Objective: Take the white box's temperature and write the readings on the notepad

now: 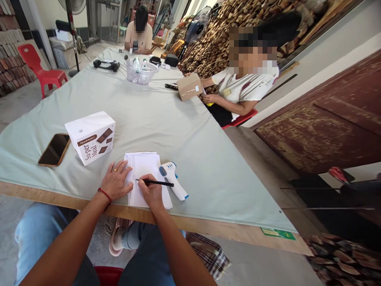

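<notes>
My right hand grips a black pen, its tip on a white sheet of paper near the table's front edge. Fingers spread, my left hand lies flat over the left side of the paper and the cloth. Handwriting runs down the paper's left part. Just right of the sheet rests a white and blue infrared thermometer. Beyond my left hand stands a white box with brown print, and a phone with a dark screen lies left of it.
A pale green cloth covers the table. Farther back are a clear plastic basket with bottles and a black object. A person at the right holds a cardboard box; another sits at the far end. A red chair stands left.
</notes>
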`<state>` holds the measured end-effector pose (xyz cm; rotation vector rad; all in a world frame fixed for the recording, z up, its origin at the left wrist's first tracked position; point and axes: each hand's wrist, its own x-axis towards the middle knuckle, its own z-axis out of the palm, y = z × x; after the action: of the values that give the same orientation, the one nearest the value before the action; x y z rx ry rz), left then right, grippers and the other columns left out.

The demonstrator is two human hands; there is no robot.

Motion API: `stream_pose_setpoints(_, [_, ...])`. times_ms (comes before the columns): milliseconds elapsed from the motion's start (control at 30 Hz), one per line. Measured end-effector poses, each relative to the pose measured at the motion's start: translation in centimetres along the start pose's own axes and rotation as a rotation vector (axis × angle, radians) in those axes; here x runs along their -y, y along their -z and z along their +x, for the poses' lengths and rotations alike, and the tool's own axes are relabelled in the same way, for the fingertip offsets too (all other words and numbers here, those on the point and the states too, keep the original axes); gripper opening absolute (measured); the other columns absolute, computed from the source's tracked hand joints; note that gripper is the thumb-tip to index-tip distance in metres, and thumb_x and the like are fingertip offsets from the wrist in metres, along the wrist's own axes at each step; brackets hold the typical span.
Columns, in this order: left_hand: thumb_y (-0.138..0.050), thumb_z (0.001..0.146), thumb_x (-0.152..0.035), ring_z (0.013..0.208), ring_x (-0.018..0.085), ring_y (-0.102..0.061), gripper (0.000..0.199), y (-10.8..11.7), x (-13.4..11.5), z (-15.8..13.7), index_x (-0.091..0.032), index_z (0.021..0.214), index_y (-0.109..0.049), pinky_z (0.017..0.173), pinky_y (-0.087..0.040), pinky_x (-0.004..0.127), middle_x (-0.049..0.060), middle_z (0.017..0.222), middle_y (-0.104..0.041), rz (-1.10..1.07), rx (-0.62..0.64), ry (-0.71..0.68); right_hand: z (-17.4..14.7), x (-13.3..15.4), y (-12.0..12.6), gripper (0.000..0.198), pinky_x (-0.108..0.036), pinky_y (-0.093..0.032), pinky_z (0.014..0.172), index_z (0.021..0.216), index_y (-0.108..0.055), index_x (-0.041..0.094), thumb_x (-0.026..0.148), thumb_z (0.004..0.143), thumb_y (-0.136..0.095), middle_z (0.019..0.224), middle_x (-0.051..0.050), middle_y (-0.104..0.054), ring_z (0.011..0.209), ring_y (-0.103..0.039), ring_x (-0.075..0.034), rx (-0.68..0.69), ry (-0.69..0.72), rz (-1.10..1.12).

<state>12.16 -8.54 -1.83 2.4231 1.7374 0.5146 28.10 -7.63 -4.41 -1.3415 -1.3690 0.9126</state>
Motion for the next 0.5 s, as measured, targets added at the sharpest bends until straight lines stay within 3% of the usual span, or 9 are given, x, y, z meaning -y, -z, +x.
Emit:
stream_pose_setpoints(133, [-0.057, 0.082, -0.035, 0.138, 0.029, -0.038, 0.046, 0.1, 0.0, 0.0, -0.02, 0.125, -0.054, 0.115, -0.023, 0.051, 0.013, 0.147, -0.045, 0.002, -0.001, 0.002, -0.2, -0.1, 0.0, 0.011, -0.029, -0.046, 0.059, 0.065, -0.055, 0.022, 0.033, 0.068, -0.054, 0.06, 0.002, -0.059, 0.058, -0.053, -0.016, -0.005, 0.02, 0.001])
stream_pose_setpoints(233, [-0.058, 0.082, -0.035, 0.138, 0.029, -0.038, 0.047, 0.1, 0.0, 0.0, -0.019, 0.126, -0.054, 0.115, -0.023, 0.052, 0.013, 0.147, -0.045, 0.0, 0.006, 0.0, -0.2, 0.0, 0.5, 0.013, -0.029, -0.047, 0.061, 0.07, -0.057, 0.021, 0.032, 0.076, -0.052, 0.064, 0.001, -0.059, 0.06, -0.054, -0.016, -0.066, 0.132, -0.041])
stream_pose_setpoints(367, [-0.059, 0.08, -0.034, 0.137, 0.029, -0.039, 0.046, 0.0, 0.2, 0.1, -0.019, 0.124, -0.054, 0.115, -0.023, 0.052, 0.013, 0.146, -0.046, -0.022, -0.008, -0.002, 1.1, 0.1, 1.8, 0.027, -0.035, -0.049, 0.076, 0.099, -0.066, 0.018, 0.023, 0.088, -0.042, 0.091, -0.008, -0.065, 0.082, -0.06, -0.021, -0.009, 0.411, -0.346])
stream_pose_setpoints(500, [-0.061, 0.077, -0.028, 0.131, 0.03, -0.045, 0.039, -0.2, 0.7, 0.0, -0.019, 0.114, -0.056, 0.113, -0.028, 0.052, 0.014, 0.137, -0.052, -0.113, -0.087, -0.022, 3.2, -0.1, 3.0, 0.041, -0.041, -0.045, 0.087, 0.115, -0.066, 0.019, 0.011, 0.088, -0.037, 0.108, -0.013, -0.064, 0.097, -0.056, -0.026, 0.111, 0.557, -0.639])
